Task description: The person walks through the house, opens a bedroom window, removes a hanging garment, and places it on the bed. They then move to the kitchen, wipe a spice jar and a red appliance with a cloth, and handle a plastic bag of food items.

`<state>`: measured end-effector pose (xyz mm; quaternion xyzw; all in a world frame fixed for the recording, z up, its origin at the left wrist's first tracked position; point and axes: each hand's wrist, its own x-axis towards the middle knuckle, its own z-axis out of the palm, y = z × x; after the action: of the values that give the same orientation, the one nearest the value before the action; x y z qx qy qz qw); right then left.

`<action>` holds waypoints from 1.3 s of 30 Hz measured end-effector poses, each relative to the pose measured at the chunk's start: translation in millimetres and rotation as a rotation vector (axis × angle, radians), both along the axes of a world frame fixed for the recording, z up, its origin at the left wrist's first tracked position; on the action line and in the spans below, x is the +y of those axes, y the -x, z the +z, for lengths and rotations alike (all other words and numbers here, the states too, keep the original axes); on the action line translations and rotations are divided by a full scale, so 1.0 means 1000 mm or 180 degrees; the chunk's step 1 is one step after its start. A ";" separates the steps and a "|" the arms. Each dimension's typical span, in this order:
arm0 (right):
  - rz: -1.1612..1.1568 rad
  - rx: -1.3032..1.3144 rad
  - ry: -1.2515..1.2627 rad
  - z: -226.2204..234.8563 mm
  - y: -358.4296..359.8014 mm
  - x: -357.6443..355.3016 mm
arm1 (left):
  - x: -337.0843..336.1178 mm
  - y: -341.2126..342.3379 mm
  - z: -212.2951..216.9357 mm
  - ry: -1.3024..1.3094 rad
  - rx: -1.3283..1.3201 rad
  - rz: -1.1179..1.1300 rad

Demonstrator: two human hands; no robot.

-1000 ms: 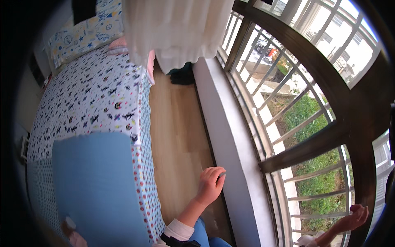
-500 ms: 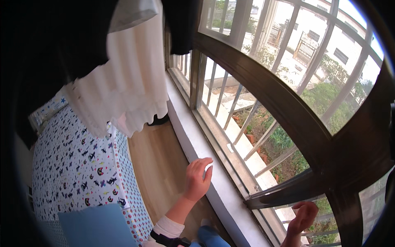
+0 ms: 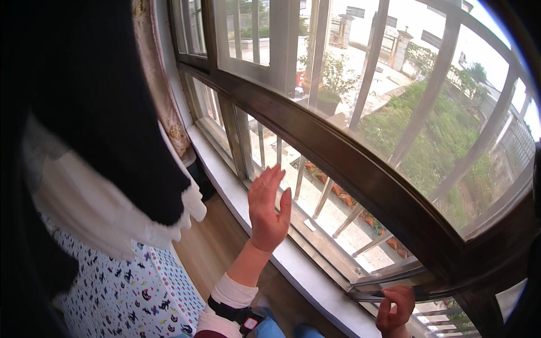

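Dark window frame [image 3: 360, 174]: right hand [image 3: 394, 307] grips its rail; left hand [image 3: 269, 208] open.

Home bedroom: patterned bed sheet [image 3: 132, 296], wood floor [image 3: 217, 248], curtain [image 3: 163, 90], barred window [image 3: 349, 141] w/ garden view.

Bed [image 3: 135, 293] left — window [image 3: 360, 169] right

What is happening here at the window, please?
A person stands at a big window with a dark brown frame. The left hand is raised, open, in front of the lower pane, with fingers spread; whether it touches the glass is unclear. The right hand grips the lower edge of the frame. A white sill runs below, and a patterned bedsheet lies at the left.
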<state>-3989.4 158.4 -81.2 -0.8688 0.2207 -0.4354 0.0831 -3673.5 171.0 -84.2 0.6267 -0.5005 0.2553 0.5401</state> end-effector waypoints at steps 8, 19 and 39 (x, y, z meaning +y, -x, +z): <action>-0.1675 -0.0050 0.1201 0.048 -0.027 0.002 | -0.040 -0.095 0.059 0.0332 -0.0204 0.0044; -0.3334 0.0807 0.1745 0.096 -0.041 -0.027 | -0.105 -0.114 0.075 0.0185 -0.0291 -0.0383; -0.3204 -0.0252 0.1320 0.107 -0.041 -0.028 | -0.122 -0.136 0.071 0.0523 -0.0214 -0.0102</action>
<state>-3948.1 130.9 25.8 -0.6370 0.5154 -0.4881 -0.3004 -3537.5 49.1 -13.6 0.5632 -0.5056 0.3077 0.5766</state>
